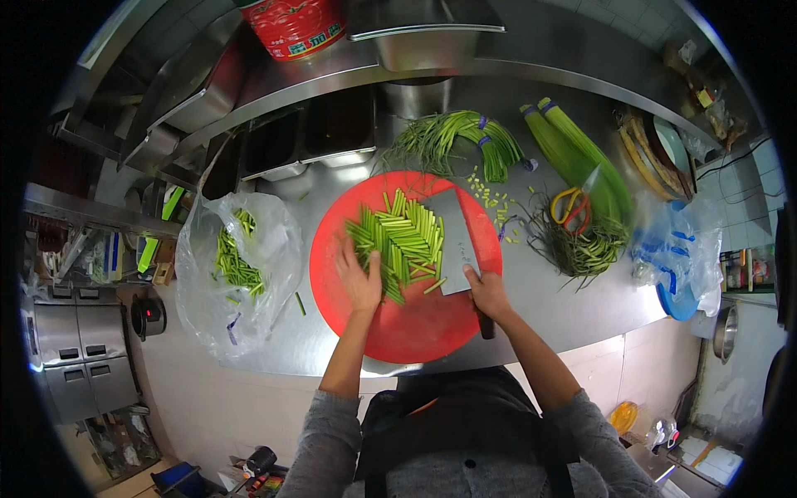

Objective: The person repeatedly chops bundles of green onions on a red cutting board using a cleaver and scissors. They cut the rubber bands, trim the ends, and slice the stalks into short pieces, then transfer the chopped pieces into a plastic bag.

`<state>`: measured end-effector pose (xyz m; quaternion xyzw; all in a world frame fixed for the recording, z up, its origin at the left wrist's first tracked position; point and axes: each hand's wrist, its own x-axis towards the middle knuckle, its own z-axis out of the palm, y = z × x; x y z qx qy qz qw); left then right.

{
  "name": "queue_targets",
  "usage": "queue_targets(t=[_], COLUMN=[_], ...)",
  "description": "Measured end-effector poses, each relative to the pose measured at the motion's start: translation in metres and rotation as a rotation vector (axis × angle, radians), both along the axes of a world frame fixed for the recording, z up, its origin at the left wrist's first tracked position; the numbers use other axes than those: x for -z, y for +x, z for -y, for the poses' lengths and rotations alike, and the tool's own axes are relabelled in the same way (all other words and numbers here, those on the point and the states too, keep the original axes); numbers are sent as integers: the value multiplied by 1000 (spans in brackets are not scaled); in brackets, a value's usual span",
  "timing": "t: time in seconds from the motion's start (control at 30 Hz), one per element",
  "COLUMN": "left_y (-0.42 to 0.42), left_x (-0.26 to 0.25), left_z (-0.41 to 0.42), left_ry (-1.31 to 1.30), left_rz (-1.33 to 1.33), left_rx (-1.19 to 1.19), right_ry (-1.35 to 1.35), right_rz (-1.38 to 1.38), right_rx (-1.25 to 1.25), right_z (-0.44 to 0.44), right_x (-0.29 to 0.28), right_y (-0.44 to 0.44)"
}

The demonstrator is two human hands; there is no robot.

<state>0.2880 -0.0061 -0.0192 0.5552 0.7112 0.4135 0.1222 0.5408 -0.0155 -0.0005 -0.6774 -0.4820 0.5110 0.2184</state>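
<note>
A pile of cut green stems (398,233), which look like garlic scapes, lies on a round red cutting board (429,330). My left hand (360,277) rests against the pile's left side, thumb apart from the fingers, its fingertips blurred. In my right hand (489,292) is a cleaver (457,243) with a dark handle (486,325). Its broad blade lies nearly flat along the pile's right side, over the board. To the left, an opened clear plastic bag (274,227) holds more cut stems (240,271).
Behind the board lies a stem bundle (467,127) tied with purple bands. Rightward are long stem bundles (573,143), scissors (570,211) with yellow and orange handles, and loose stem tips (585,249). Metal pans (339,155) stand beneath a steel shelf (529,68). Small trimmings (498,205) lie beside the board.
</note>
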Motion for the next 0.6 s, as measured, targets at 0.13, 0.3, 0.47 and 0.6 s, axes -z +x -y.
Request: queue_targets(t=[0.13, 0.3, 0.47, 0.6], left_y=[2, 26, 54, 71], left_x=[-2, -12, -18, -21], left_z=[-4, -13, -18, -24], left_ry=[-14, 0, 4, 52], left_rz=[-104, -262, -260, -247], left_rx=[136, 175, 125, 95], right_ry=[44, 61, 24, 145], right_rz=[24, 74, 34, 89], right_rx=[-66, -127, -119, -127], right_z=[-8, -14, -12, -8], right_x=[-4, 3, -1, 17], right_y=[-6, -5, -21, -20])
